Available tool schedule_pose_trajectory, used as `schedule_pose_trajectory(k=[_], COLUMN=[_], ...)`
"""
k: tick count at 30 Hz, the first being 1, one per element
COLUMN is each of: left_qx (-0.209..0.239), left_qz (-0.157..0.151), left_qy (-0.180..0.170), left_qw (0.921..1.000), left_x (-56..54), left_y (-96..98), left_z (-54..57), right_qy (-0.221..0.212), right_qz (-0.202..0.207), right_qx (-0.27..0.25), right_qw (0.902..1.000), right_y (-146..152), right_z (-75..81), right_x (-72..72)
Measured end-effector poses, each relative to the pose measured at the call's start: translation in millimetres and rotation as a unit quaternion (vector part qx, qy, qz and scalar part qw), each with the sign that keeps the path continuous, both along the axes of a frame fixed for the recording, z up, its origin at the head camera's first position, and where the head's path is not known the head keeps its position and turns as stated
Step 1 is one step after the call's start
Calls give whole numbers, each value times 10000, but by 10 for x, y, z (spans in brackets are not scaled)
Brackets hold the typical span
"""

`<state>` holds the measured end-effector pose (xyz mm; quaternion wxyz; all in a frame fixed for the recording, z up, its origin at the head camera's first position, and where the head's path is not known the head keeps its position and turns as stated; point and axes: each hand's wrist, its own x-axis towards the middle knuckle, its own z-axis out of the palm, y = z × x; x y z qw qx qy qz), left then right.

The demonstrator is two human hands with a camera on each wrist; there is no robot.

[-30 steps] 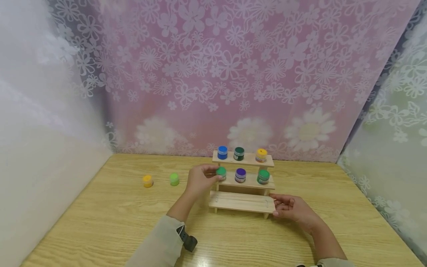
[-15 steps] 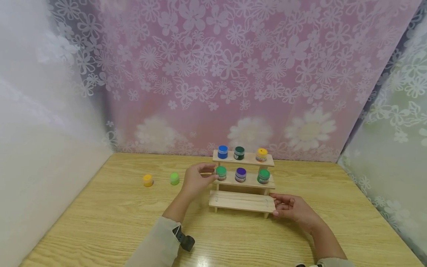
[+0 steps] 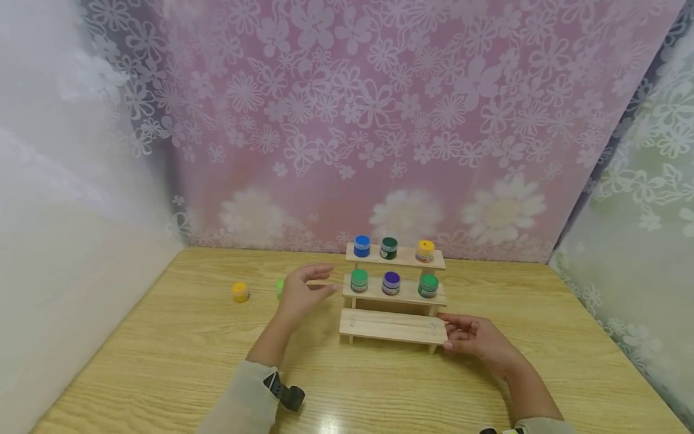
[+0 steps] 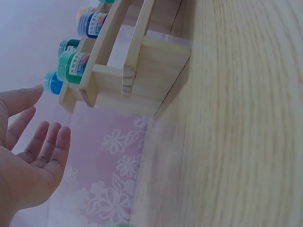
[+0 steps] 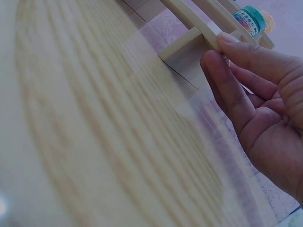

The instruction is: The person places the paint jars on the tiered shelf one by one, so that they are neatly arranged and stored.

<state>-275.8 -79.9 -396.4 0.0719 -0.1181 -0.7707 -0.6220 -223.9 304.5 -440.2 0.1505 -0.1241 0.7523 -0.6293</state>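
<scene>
A three-tier wooden display stand (image 3: 393,326) stands on the table. Its middle shelf bears a light green paint jar (image 3: 359,281), a purple paint jar (image 3: 391,283) and a green paint jar (image 3: 428,286). My left hand (image 3: 299,295) is left of the stand, fingers spread and holding nothing. In the left wrist view, a gap shows between its fingers and the light green jar (image 4: 72,66). My right hand (image 3: 479,343) pinches the right end of the bottom shelf; the right wrist view shows the thumb (image 5: 232,40) at the shelf's edge.
On the top shelf stand a blue jar (image 3: 362,246), a dark green jar (image 3: 388,248) and a yellow jar (image 3: 425,251). A small orange-yellow jar (image 3: 241,292) sits on the table (image 3: 162,361) at left. A lime green jar (image 3: 279,289) is partly hidden behind my left hand. A floral curtain (image 3: 347,120) hangs behind.
My left hand has let go of the light green jar on the middle shelf and drawn away to the left, now overlapping the lime green jar. The right hand has stayed in place.
</scene>
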Motion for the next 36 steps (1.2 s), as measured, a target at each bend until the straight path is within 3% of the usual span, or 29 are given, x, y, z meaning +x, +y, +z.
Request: schedule_pose_trajectory(k=[14,21,27,36], left_qx=[-124,-27,-42,-109], left_qz=[282,407,505,562], left_qy=[-75,-293,-539,-563], left_qw=[9995,9987,9973,9968], left_x=[-34,-37,-50,-102], left_y=[-369,-515,-604,-701], left_z=[32,35,5,-83], right_qy=[-65,-49,-79,-114], right_qz=[-32,-26,-52,-23], right_qx=[-31,-1,-12,-47], right_qw=[10000,10000,10000,9999], right_y=[3,-1,-3,6], right_z=[-7,-15,-10,-42], right_x=[2,-9,-13,-32])
